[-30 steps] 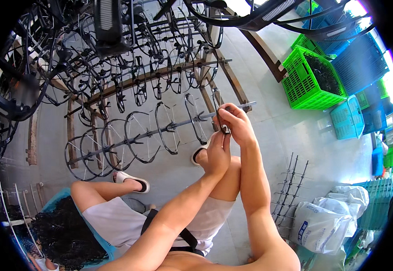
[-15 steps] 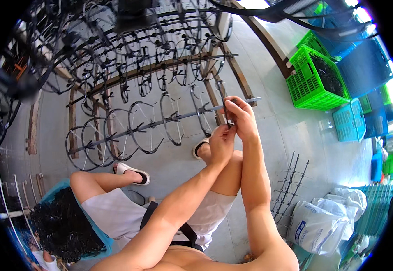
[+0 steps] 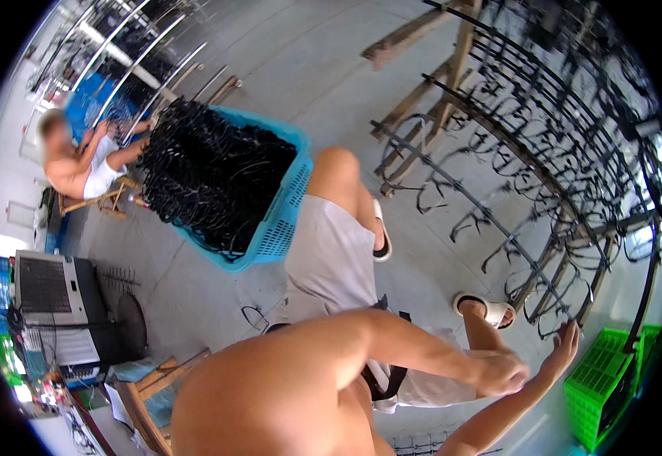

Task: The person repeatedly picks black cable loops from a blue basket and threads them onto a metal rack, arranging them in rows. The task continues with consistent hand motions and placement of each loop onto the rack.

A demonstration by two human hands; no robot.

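My left hand [image 3: 503,375] is loosely closed over my right forearm, slightly blurred, and nothing sticks out of it. My right hand [image 3: 561,353] reaches up at the near end of a long dark rod [image 3: 477,204], its fingers stretched out; whether their tips touch the rod is hard to see. Along this rod hang several thin black curved frames [image 3: 515,245], looking like eyeglass fronts. A blue plastic basket [image 3: 281,205] left of my knee is heaped with black curved plastic pieces [image 3: 209,163].
Wooden stands [image 3: 452,83] carry more rods of black frames at the right. A green crate [image 3: 595,380] stands by my right hand. Another person [image 3: 80,163] sits at the far left. A grey machine [image 3: 57,304] and a wooden chair [image 3: 160,380] are at lower left.
My view has swung left, bringing the blue basket to the middle. The left hand has come away from the rod's end and drawn back over my right arm; the right hand stays near the rod.
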